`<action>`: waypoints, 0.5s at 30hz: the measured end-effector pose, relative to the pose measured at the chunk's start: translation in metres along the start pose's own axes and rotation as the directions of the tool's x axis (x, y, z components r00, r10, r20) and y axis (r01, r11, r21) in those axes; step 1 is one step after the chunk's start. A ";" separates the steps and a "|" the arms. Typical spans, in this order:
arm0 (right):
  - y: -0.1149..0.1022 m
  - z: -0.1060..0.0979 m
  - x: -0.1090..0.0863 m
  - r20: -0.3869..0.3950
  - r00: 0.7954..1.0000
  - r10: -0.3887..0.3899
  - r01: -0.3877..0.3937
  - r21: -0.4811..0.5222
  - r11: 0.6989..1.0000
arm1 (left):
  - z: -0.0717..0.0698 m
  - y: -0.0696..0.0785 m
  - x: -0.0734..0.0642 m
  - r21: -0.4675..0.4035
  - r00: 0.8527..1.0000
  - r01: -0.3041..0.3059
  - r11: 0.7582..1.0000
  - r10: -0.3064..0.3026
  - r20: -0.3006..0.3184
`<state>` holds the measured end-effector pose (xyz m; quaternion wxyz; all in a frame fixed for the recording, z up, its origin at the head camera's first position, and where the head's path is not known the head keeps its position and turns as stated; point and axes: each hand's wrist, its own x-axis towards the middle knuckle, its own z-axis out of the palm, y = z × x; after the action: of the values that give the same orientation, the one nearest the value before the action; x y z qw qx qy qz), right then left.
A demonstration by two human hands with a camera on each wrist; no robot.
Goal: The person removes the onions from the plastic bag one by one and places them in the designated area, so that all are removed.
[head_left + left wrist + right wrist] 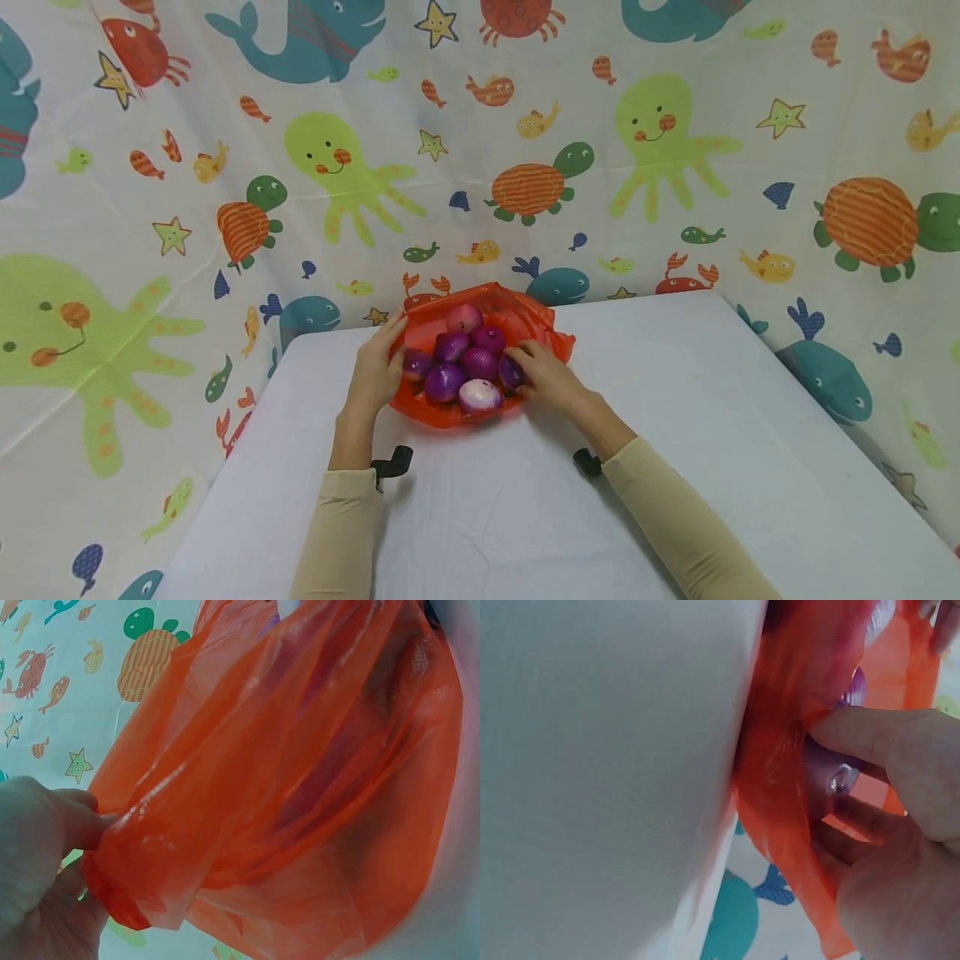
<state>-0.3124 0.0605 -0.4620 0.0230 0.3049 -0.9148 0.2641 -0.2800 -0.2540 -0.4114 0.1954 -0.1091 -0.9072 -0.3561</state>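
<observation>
A red plastic bag (525,310) lies spread at the table's far edge, its mouth wide. Inside it sit several purple onions (446,382), with one paler, whitish onion (480,396) at the front. My left hand (375,371) pinches the bag's left edge between thumb and fingers, as the left wrist view shows with the thin film (172,825) stretched from them. From the bag's right side, my right hand (551,379) reaches in and grips a purple onion (827,776), thumb on one side and fingers on the other.
A white cloth covers the table (480,517). Right behind it hangs a curtain (465,108) printed with sea animals. Small black wrist cameras sit by the left cuff (393,462) and the right cuff (587,462).
</observation>
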 end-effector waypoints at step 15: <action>-0.007 -0.004 -0.002 -0.094 0.994 -0.058 0.051 -0.080 0.995 | 0.000 0.001 0.000 -0.004 1.000 0.002 1.000 -0.002 0.003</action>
<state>-0.3069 0.0589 -0.4552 0.0862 0.3155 -0.9135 0.2419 -0.2796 -0.2531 -0.4106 0.1936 -0.1093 -0.9069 -0.3579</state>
